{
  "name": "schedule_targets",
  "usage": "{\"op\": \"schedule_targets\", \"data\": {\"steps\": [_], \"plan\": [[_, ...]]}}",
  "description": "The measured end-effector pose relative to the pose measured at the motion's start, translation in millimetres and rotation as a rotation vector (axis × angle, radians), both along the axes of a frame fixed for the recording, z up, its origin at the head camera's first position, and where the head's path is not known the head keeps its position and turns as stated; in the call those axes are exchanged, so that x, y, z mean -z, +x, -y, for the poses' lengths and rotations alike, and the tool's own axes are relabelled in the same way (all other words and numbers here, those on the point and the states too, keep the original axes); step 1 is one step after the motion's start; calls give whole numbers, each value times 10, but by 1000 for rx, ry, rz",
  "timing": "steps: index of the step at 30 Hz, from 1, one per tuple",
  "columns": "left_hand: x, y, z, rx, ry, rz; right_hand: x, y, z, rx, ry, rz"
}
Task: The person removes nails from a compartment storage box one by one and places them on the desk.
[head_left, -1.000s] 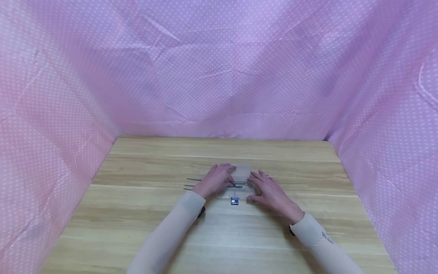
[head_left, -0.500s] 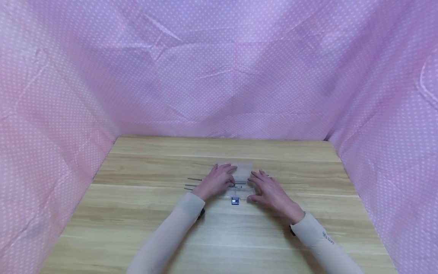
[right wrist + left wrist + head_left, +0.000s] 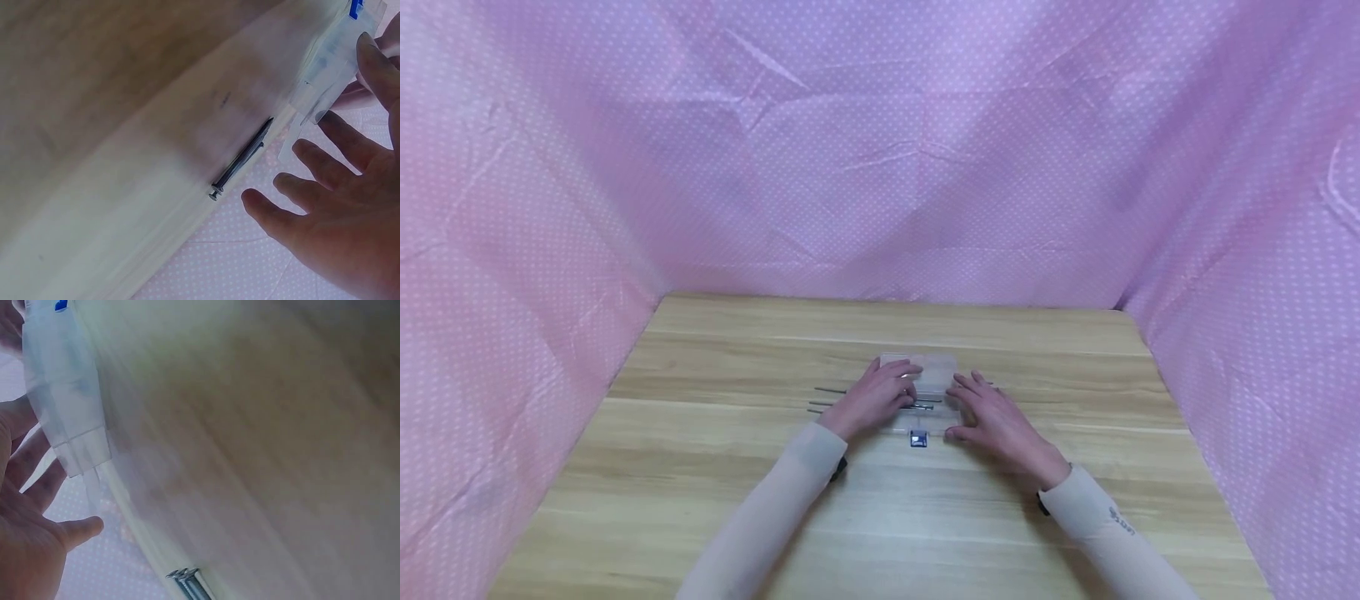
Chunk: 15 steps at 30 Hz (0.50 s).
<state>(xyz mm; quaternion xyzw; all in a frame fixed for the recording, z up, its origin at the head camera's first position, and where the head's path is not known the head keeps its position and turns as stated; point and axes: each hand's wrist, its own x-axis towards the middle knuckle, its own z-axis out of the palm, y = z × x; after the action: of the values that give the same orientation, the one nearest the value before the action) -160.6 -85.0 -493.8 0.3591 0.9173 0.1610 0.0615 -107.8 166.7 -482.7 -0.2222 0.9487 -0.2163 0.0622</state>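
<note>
A small clear plastic box (image 3: pixel 936 375) with its lid tipped back stands mid-table; a blue mark shows on its front. My left hand (image 3: pixel 871 402) is over the box's left half, thumb and index bent down at a long metal nail (image 3: pixel 925 407). Whether they pinch it is hidden. The left wrist view shows the little finger (image 3: pixel 84 530) stretched out below the box. My right hand (image 3: pixel 996 421) rests against the box's right side, thumb on the front, index at the end, the other fingers (image 3: pixel 312 169) spread and nearly straight.
Several nails (image 3: pixel 829 390) lie on the wooden table (image 3: pixel 715 467) left of the box, their heads (image 3: pixel 187 575) showing in the left wrist view. More nails (image 3: pixel 240 159) lie just beyond the right hand. Pink dotted cloth (image 3: pixel 880 167) walls the table's back and sides.
The whole head view shifts slightly. Both hands keep nearly the same places at the box; the left fingers shift only slightly by the nail.
</note>
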Motion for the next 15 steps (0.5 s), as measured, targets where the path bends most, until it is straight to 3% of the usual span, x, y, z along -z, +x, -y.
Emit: {"op": "schedule_targets", "data": {"steps": [8, 15], "plan": [[-68, 24, 37, -36, 62, 7, 11, 1, -6, -2, -8, 19], [-86, 18, 57, -29, 92, -7, 15, 18, -21, 7, -13, 22]]}}
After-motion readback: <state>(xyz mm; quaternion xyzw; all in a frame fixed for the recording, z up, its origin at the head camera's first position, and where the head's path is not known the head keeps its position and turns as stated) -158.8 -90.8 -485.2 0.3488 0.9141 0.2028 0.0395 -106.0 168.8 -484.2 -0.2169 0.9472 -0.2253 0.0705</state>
